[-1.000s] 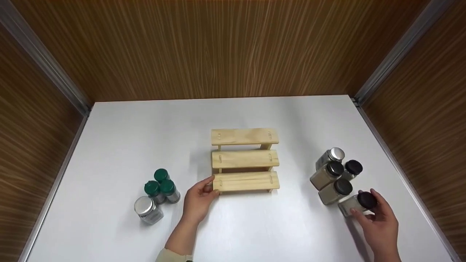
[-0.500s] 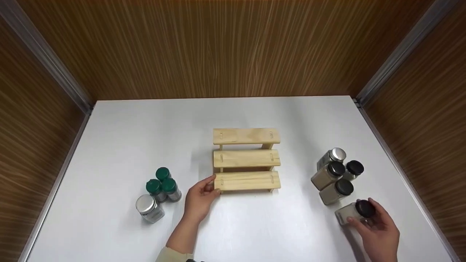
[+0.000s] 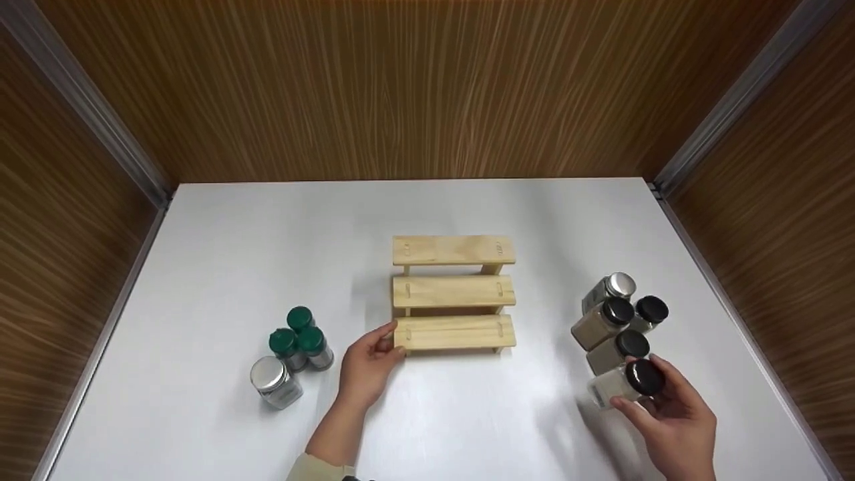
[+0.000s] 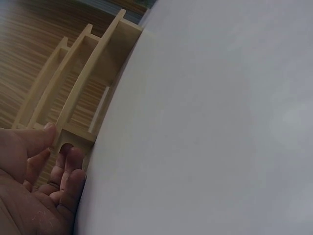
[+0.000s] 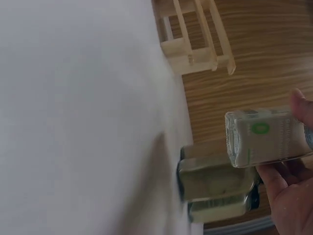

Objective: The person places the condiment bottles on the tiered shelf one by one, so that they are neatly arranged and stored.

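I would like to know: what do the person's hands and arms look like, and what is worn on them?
The left hand and the right hand are bare, without gloves. The left forearm meets a pale beige sleeve; a small dark thing beside it is too cut off to identify. No sleeve shows on the right side.

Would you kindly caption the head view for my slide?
Left hand holds the three-tier rack; right hand holds a black-lidded jar above the table.
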Demonstrator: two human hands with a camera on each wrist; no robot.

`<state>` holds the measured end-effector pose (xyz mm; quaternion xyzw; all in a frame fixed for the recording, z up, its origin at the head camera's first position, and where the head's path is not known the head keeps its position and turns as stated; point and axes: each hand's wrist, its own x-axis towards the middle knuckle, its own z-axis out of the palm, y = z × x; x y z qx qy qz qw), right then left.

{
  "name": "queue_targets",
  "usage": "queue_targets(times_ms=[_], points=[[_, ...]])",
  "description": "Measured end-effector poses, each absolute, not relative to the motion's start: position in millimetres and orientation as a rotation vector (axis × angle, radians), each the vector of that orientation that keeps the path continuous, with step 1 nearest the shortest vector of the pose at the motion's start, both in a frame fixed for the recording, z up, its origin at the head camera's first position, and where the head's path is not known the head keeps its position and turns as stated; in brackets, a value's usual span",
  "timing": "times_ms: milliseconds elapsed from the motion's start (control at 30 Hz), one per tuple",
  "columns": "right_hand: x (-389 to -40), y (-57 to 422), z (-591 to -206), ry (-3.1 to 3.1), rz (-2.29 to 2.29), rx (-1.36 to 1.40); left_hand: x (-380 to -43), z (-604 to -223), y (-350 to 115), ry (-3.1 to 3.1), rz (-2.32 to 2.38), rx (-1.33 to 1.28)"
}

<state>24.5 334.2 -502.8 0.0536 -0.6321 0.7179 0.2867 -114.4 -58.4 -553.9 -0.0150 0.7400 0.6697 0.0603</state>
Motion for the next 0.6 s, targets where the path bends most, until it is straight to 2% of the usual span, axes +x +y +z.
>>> queue_targets(times_ms=[600], points=[[-29.3, 307.2, -474.2, -1.847, 1.802, 0.288, -114.4, -553.3, -57.2, 2.284, 1.992, -0.065]])
